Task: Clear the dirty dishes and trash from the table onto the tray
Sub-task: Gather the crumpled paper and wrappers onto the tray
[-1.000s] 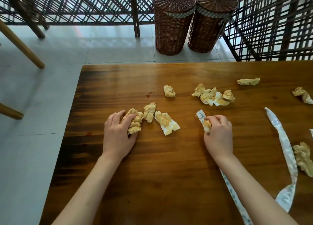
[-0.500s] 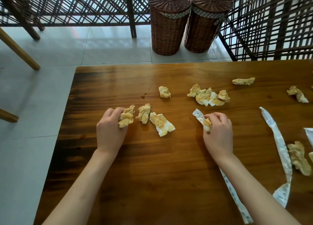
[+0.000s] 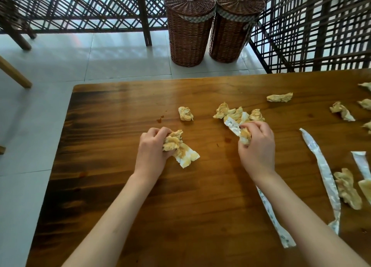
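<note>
My left hand [image 3: 151, 149] grips stained napkin wads [image 3: 173, 141] mid-frame; my right hand [image 3: 256, 144] pinches a wad w/ wrapper [image 3: 233, 127]. No tray in view. Full hands could drop bits on the counter [image 3: 120, 116].

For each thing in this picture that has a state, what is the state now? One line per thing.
left hand: grips a bunch of stained napkins, above the table.
right hand: holds a crumpled napkin and a paper wrapper.
small napkin wad: loose on the table.
napkin pile: loose, just beyond the right hand.
long wrapper strip: lying flat, empty.
two wicker baskets: upright, lids on.
</note>
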